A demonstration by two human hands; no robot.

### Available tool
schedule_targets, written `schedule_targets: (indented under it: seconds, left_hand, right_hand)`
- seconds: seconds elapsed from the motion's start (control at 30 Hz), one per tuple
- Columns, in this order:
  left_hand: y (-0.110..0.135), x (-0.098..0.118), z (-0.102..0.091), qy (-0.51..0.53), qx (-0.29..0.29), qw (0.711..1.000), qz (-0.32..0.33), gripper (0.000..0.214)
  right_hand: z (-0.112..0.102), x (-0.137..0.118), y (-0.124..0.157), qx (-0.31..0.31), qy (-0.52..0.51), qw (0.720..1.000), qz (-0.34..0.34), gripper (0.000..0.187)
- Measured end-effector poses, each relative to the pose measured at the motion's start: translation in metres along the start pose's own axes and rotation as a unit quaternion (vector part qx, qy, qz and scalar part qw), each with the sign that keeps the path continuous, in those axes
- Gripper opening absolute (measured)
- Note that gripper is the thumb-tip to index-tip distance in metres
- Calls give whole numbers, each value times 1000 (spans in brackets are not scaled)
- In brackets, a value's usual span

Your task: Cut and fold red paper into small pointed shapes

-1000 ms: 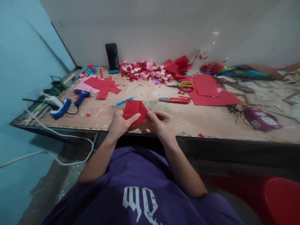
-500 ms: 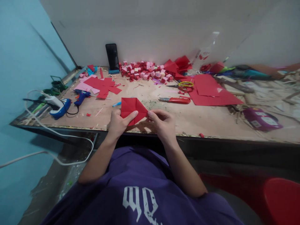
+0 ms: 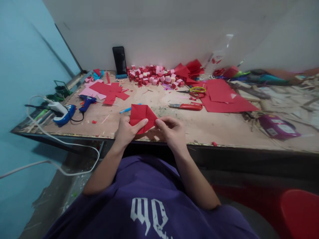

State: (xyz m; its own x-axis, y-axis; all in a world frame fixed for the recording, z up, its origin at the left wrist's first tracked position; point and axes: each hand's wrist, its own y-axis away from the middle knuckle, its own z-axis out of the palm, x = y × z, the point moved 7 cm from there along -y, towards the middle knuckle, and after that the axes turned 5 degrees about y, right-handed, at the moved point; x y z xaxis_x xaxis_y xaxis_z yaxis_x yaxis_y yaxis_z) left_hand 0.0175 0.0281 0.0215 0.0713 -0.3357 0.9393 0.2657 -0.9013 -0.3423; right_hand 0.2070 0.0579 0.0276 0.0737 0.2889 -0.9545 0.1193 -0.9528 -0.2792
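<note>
A creased sheet of red paper [image 3: 138, 113] is held up just over the table's front edge, its right side folded to a point. My left hand [image 3: 127, 130] grips its lower left part, thumb lying across the front and the fingers hidden behind. With thumb and fingertips my right hand [image 3: 170, 128] pinches the pointed right corner. Behind the paper's left side lies a blue pen [image 3: 125, 110], partly covered by it. A red-handled utility knife [image 3: 188, 106] rests on the table beyond my right hand.
Small pink and red paper cubes [image 3: 154, 75] are heaped at the back beside a phone [image 3: 119, 60] on a stand. Yellow-handled scissors [image 3: 197, 90] lie near large red sheets [image 3: 224, 96]. At left are a blue glue gun [image 3: 86, 102], a power strip [image 3: 64, 115] and its white cable [image 3: 93, 147].
The red paper has shifted slightly to the right, showing more of the blue pen. Both hands keep hold of it, and my right fingers sit a little further in on the corner.
</note>
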Motion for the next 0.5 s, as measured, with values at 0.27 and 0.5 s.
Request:
schedule_targets:
  seconds: [0.27, 0.5]
  left_hand:
    - [0, 0, -2, 0, 12, 1000, 4, 31]
    - [0, -6, 7, 2, -48, 998, -41, 29]
  right_hand:
    - [1, 1, 1, 4, -12, 1000, 10, 24]
    - [-2, 4, 1, 8, -13, 1000, 15, 22]
